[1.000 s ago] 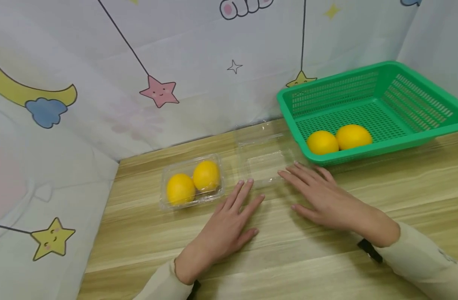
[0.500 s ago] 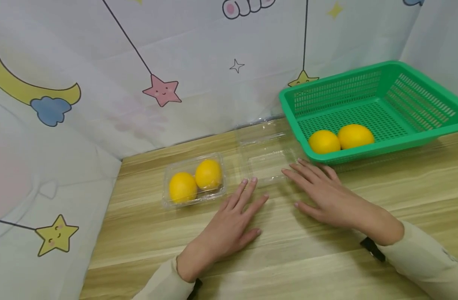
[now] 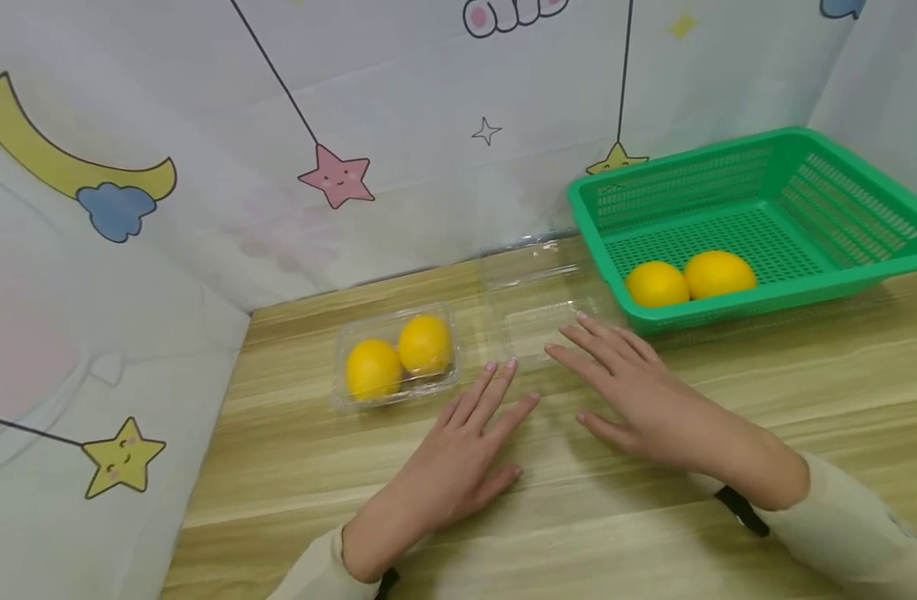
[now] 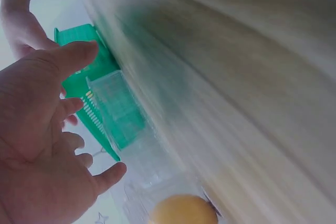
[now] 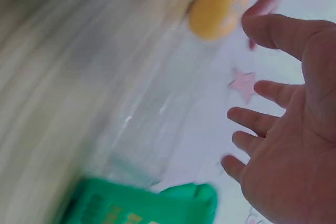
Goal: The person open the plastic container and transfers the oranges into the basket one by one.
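Two round yellow-orange fruits, like oranges (image 3: 373,369), sit side by side in a clear plastic box (image 3: 361,327) at left centre of the head view. To its right stands an open clear plastic box (image 3: 537,317) with nothing inside. My left hand (image 3: 462,454) is held over the table, fingers spread, its fingertips near the gap between the boxes. My right hand (image 3: 634,392) hovers with spread fingers, their tips overlapping the near right part of the open box. Both wrist views show bare palms and extended fingers, with nothing held.
A green slotted basket (image 3: 796,287) stands at the right back, with two more such fruits (image 3: 721,275) in its near left corner. The basket's left end is close beside the open box. A printed cloth backdrop (image 3: 413,200) rises behind the wooden table (image 3: 293,500).
My right hand has shifted slightly left, its fingers now further over the open box. The left hand stays nearly in place. The whole head view has drifted a little, moving the scene right.
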Tool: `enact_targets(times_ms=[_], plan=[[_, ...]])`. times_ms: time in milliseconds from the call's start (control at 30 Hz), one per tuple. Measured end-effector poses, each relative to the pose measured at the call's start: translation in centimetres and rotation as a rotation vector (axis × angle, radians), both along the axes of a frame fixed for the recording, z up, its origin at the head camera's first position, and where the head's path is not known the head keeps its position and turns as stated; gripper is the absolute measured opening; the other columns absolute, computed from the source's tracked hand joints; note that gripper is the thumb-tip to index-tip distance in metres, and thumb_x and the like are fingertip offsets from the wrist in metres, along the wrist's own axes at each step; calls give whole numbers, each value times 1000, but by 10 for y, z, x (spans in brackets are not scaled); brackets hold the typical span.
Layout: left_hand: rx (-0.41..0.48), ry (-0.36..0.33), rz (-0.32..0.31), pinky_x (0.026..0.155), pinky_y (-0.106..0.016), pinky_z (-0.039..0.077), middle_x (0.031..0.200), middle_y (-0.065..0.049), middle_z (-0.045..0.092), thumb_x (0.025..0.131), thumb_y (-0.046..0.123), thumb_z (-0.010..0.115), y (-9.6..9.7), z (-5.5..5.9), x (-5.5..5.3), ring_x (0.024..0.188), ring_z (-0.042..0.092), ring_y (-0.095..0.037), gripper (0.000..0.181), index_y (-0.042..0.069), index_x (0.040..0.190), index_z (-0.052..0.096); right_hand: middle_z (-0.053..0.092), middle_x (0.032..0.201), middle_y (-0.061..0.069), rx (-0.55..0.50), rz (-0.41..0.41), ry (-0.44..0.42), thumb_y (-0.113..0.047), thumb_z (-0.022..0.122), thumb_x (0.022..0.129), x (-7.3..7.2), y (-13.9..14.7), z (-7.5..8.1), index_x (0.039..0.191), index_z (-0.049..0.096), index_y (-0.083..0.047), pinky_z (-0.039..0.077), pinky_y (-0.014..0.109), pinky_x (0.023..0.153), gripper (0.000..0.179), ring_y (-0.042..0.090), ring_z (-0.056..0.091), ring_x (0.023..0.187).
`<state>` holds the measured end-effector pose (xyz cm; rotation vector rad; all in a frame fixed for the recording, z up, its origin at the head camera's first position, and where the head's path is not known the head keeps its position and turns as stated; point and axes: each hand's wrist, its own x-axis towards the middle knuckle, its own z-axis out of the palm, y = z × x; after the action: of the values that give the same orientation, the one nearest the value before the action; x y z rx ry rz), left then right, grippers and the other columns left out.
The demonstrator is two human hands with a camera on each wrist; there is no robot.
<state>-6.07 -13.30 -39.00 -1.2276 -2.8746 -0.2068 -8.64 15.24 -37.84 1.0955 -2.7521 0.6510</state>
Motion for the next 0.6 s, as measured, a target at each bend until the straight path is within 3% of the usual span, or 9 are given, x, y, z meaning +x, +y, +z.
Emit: enact_targets(times_ms=[100, 233, 333, 467, 600], plan=[[39, 19, 2, 123, -56, 36, 179, -9, 12, 103, 37, 70, -8, 3, 3, 165, 10, -25, 75, 16, 167, 35, 27, 174, 11, -33, 70, -57, -23, 75, 99, 4, -10, 4, 166, 34, -19, 25, 69, 121, 79, 38, 21, 162], [100, 85, 7, 121, -55, 38, 172, -10, 35, 103, 32, 71, -19, 6, 6, 161, 29, -25, 68, 11, 162, 43, 22, 176, 6, -90, 152, -150, -25, 69, 104, 5, -23, 5, 168, 31, -21, 21, 68, 125, 75, 33, 19, 163], [135, 142, 37, 121, -54, 40, 166, -11, 44, 100, 28, 74, -29, 10, 7, 156, 38, -27, 66, 10, 158, 47, 23, 176, 5, -102, 176, -147, -26, 69, 104, 5, -33, 5, 168, 32, -20, 21, 64, 126, 75, 31, 21, 163], [181, 174, 114, 121, -57, 39, 167, -14, 42, 98, 25, 77, -45, 13, 8, 157, 36, -31, 68, 8, 157, 49, 27, 175, 5, -111, 198, -136, -25, 71, 103, 5, -46, 6, 167, 33, -19, 24, 63, 126, 75, 31, 25, 162], [201, 181, 230, 118, -64, 38, 171, -19, 32, 95, 24, 80, -64, 10, 10, 159, 30, -38, 76, 8, 160, 45, 31, 173, 7, -125, 236, -173, -25, 71, 103, 6, -61, 8, 166, 35, -15, 27, 62, 125, 73, 34, 29, 160]])
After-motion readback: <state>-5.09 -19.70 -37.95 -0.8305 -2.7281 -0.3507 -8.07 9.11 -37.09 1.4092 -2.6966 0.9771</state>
